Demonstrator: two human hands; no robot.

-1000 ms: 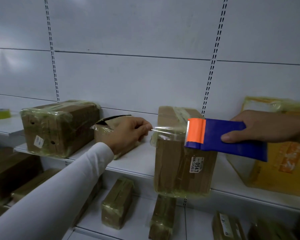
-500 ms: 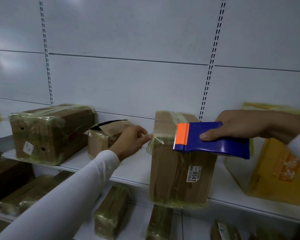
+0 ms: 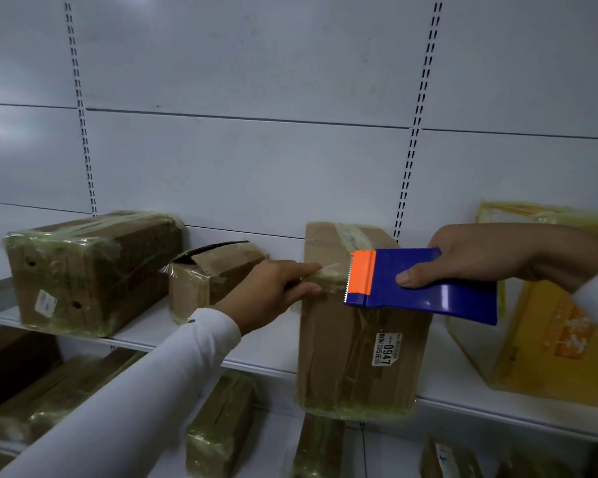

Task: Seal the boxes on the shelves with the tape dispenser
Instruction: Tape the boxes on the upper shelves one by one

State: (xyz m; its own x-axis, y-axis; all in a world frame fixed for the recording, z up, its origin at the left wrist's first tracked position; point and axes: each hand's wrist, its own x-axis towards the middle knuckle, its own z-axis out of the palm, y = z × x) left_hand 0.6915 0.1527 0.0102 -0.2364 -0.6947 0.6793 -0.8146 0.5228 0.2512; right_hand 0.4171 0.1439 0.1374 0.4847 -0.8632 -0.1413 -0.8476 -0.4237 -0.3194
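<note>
**A:** Your left hand (image 3: pixel 273 291) pinches the free end of the clear tape (image 3: pixel 328 281) against the upper left edge of the tall brown cardboard box (image 3: pixel 342 357). Your right hand (image 3: pixel 477 257) is wrapped round the blue tape dispenser with the orange toothed head (image 3: pixel 418 284), which is held against that box's front, near the top.

**B:** How far along are you?

**A:** Early on this one, I'd judge: the strip is anchored but not run across or cut. The big wrapped brown box (image 3: pixel 87 270) at the left of the white shelf (image 3: pixel 266 353) looks done; the small brown box with a lifted flap (image 3: pixel 211 270) beside it looks unsealed.

**B:** Any writing?

**A:** A white label (image 3: pixel 387 350) on the tall box reads "0947". The yellow box (image 3: pixel 549 339) on the right has orange print too blurred to read.
</note>
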